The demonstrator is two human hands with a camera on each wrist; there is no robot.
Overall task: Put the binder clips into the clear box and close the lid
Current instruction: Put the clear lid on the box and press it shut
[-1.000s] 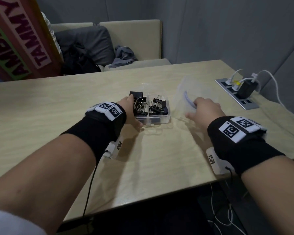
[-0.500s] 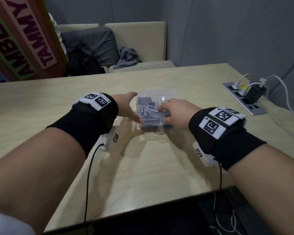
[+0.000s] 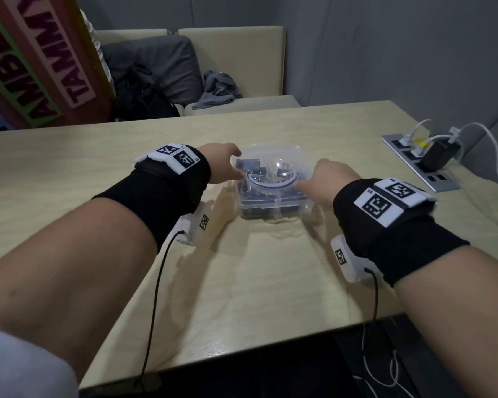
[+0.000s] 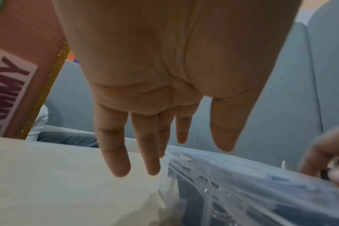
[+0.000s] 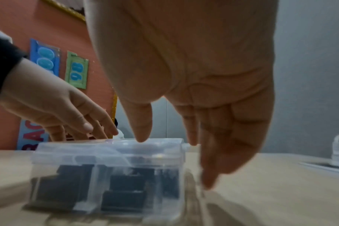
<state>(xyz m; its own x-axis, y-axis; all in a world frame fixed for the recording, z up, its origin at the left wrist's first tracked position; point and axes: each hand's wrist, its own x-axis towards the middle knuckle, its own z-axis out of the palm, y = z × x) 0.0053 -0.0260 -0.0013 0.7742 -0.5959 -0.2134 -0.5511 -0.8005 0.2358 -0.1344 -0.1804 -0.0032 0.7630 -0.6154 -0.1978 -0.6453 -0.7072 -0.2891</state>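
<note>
The clear box (image 3: 273, 206) sits mid-table with its clear lid (image 3: 270, 155) lying on top. Black binder clips (image 3: 252, 168) show through the plastic. My left hand (image 3: 224, 160) is at the box's left edge, fingers straight; the left wrist view shows those fingers (image 4: 145, 145) hanging just beside the box (image 4: 242, 191), holding nothing. My right hand (image 3: 324, 179) is at the box's right edge. In the right wrist view its thumb (image 5: 141, 131) touches the lid (image 5: 110, 145) and its fingers (image 5: 209, 168) point down past the box's right wall. Clips (image 5: 124, 198) fill the box.
A power strip (image 3: 420, 159) with a black charger and white cables is set into the table's right side. A bench with a grey cushion (image 3: 156, 67) and clothing stands behind the table. A lettered board (image 3: 41, 61) leans at the far left.
My right hand carried the lid from the right and set it over the open box. My left hand let go of the box's left side and now hovers beside it with straight fingers.
</note>
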